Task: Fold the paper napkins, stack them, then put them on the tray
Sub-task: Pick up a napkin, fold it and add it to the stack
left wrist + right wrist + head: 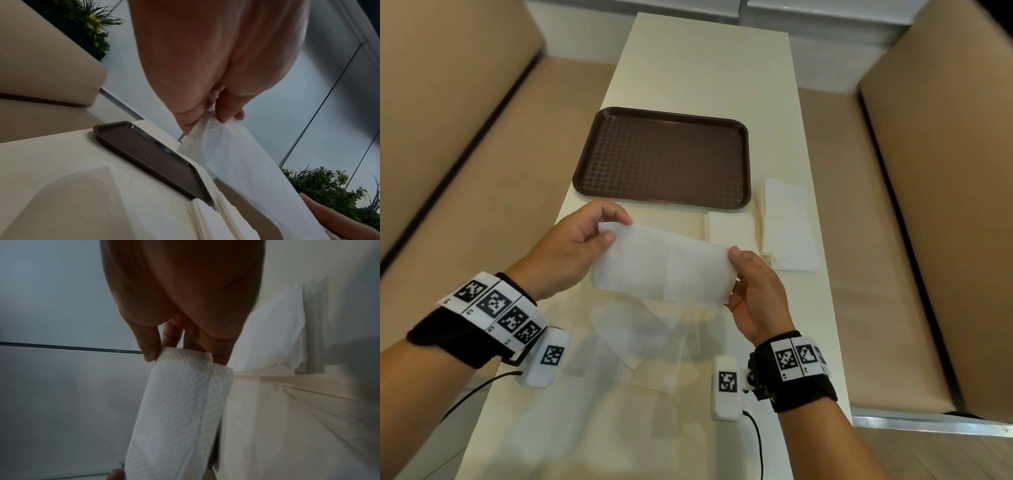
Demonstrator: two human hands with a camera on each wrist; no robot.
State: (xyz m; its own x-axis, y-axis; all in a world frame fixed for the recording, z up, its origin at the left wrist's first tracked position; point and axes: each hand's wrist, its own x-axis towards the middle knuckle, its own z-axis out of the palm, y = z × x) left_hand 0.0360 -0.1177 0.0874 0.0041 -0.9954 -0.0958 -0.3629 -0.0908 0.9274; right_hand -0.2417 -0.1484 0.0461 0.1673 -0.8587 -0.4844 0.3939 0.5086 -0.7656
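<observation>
A white embossed paper napkin (pixel 664 267) hangs folded in the air above the table, held at both ends. My left hand (pixel 582 240) pinches its left end between thumb and fingers; the left wrist view shows that pinch on the napkin (pixel 226 154). My right hand (pixel 750 284) pinches the right end, and the right wrist view shows the napkin (pixel 180 402) doubled over below the fingers (pixel 150 347). The brown tray (pixel 585 178) lies bare just beyond the hands, also seen as the tray (pixel 144 149). A stack of folded napkins (pixel 787 226) lies right of the tray.
More flat paper sheets (pixel 640 335) lie on the cream table (pixel 705 68) under and before my hands. Beige benches (pixel 935 171) flank the table on both sides. Potted greenery (pixel 329 186) shows in the left wrist view.
</observation>
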